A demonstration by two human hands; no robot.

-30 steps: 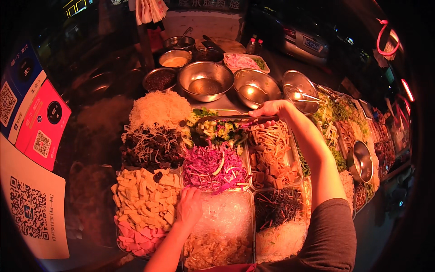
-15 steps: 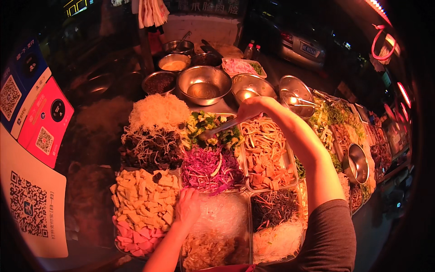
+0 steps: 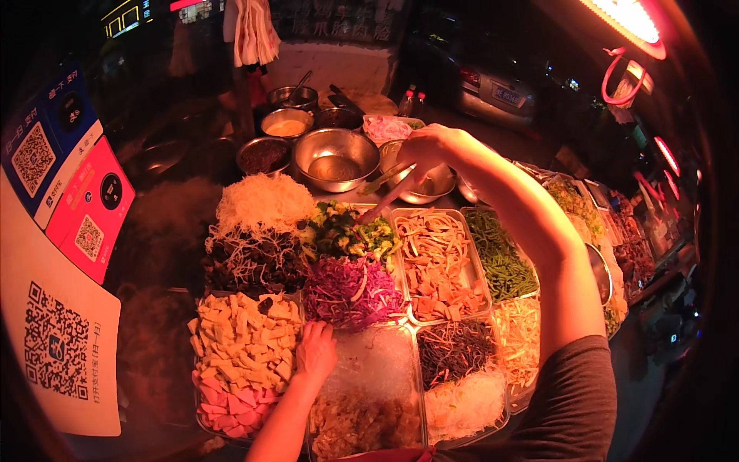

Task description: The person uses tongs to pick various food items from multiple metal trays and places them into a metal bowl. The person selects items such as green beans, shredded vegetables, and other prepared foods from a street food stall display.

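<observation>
My right hand [image 3: 433,148] is closed around a pair of tongs [image 3: 394,195], held over the far part of the trays. The tongs' arms are spread: one reaches down to the broccoli [image 3: 350,231], the other, with a greenish tip, toward the steel bowls. Just nearer than the broccoli lies shredded purple cabbage [image 3: 352,291]. My left hand [image 3: 315,353] has its fingers curled over the tray rim at the near edge of the cabbage; the fingertips are partly hidden. Beside it are a pile of tofu strips [image 3: 250,331] and a half-bare tray [image 3: 373,354].
Noodles [image 3: 265,204], brown strips [image 3: 435,246], green beans [image 3: 496,254] and dark shreds [image 3: 454,350] surround my hands. A large steel bowl [image 3: 336,158] stands behind, near smaller bowls. Payment-code cards [image 3: 58,339] hang at left; a lamp [image 3: 627,19] glows upper right.
My right hand has risen and the tongs have spread apart, one arm swinging toward the bowls. My left hand stays at the rim. The view has shifted, uncovering the green beans.
</observation>
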